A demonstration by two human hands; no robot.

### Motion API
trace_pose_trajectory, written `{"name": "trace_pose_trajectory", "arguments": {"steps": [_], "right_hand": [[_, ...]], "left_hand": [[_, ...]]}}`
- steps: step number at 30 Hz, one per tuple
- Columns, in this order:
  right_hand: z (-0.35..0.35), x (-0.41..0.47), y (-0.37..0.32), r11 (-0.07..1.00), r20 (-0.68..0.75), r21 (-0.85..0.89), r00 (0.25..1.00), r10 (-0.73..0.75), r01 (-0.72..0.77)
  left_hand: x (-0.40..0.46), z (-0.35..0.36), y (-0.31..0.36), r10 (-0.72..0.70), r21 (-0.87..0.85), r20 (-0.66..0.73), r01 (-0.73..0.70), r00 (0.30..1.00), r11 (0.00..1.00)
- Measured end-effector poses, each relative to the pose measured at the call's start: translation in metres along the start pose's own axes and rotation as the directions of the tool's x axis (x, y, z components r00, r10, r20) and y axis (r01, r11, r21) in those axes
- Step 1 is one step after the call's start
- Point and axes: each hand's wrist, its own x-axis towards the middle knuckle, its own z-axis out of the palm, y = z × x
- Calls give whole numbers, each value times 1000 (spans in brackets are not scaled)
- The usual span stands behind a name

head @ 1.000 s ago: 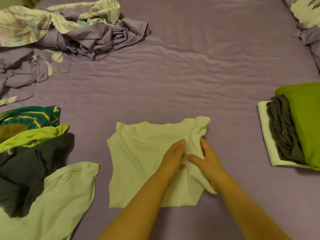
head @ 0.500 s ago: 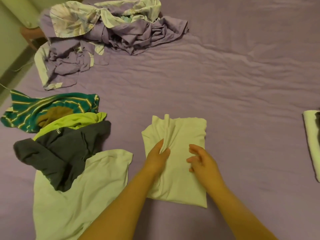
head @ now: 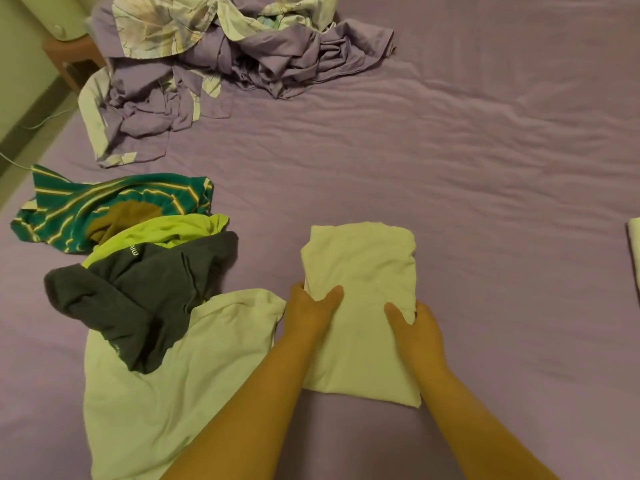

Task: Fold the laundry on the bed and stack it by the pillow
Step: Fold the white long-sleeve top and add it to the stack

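Right now both hands are gripping a pale, folded cotton shirt (head: pixel 360 289) lying on the purple-sheeted bed (head: pixel 485 168): the left hand (head: pixel 310 311) is pinching its left edge, the right hand (head: pixel 415 329) its right edge, thumbs on top. Just left, a heap of unfolded clothes (head: pixel 131 271) is waiting.

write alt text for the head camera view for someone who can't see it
Two bare hands, left hand and right hand, grip the side edges of a pale folded shirt lying on a purple bed sheet. To its left sits an unfolded clothes pile; crumpled purple bedding lies beyond.
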Motion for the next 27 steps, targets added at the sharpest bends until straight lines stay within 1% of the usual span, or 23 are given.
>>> {"name": "trace_pose_trajectory", "arguments": {"steps": [2,4,5,9,11,13,16,21,24,27], "right_hand": [[1,1,-4,996,55,69,997,54,-58],[-3,3,-6,986,106,148,992,65,-80],[-6,3,-8,983,117,164,991,61,-80],[-22,-1,-11,983,165,182,986,9,-40],[-34,-8,-18,979,191,205,981,-18,-22],[-49,-15,-26,979,191,202,980,-46,7],[-79,-21,-37,984,133,161,987,-95,74],[-146,-25,-45,979,5,150,990,-139,137],[-200,-22,-42,975,-62,157,987,-152,160],[-263,-15,-36,974,-96,144,982,-163,175]], "left_hand": [[0,2,7,-132,-122,60,138,989,983],[-1,2,10,-170,-235,126,196,977,952],[-2,3,11,-143,-247,145,176,979,953],[-11,0,14,70,-188,150,-41,986,981],[-20,-1,20,132,-170,158,-105,979,980],[-30,-1,30,165,-173,179,-135,970,976],[-47,7,52,199,-214,236,-149,951,965],[-76,43,97,209,-192,368,-146,906,970],[-96,80,125,215,-156,484,-158,848,975],[-122,125,152,230,-143,592,-180,773,973]]}}
